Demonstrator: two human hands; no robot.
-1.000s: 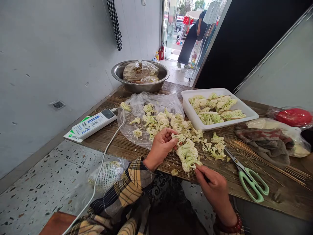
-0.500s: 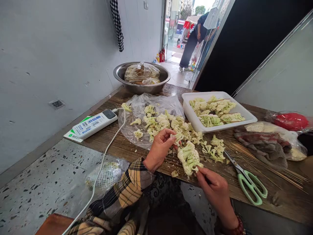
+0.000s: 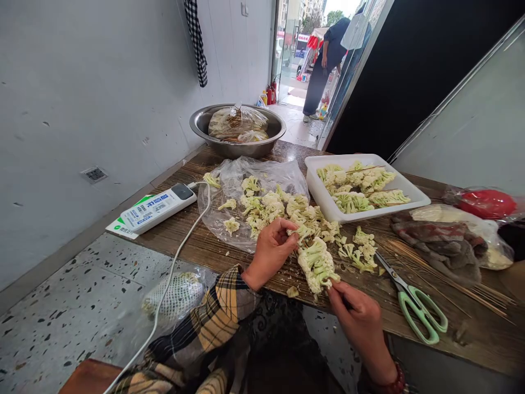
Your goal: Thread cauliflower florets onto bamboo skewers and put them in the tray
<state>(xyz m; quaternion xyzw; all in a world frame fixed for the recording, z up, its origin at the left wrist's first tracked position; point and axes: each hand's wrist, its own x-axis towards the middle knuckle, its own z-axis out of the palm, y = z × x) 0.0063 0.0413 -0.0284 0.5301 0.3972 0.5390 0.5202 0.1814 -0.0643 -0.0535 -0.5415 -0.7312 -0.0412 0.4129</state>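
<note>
My left hand (image 3: 274, 251) pinches a small cauliflower floret (image 3: 302, 233) between thumb and fingertips. Just below and to the right, a row of pale cauliflower pieces (image 3: 316, 266) hangs over the table's near edge, its lower end gripped by my right hand (image 3: 356, 313). Whether a stick runs through that row is hard to make out. Loose florets (image 3: 268, 207) are heaped on a clear plastic bag (image 3: 223, 224) behind my left hand, and a few more (image 3: 361, 251) lie to the right of the row.
Green-handled scissors (image 3: 422, 312) and thin wooden skewers (image 3: 488, 295) lie at right, beside a grey cloth (image 3: 443, 241). A white tray (image 3: 369, 215) holds skewered cauliflower. A metal basin (image 3: 197, 128) with bagged items stands behind; a power bank-like device (image 3: 159, 208) trails a cable. One person (image 3: 324, 65) bends in the doorway.
My left hand has shifted slightly right with its floret, closer to the top of the row. My right hand stays nearly still. The person in the doorway has moved a little.
</note>
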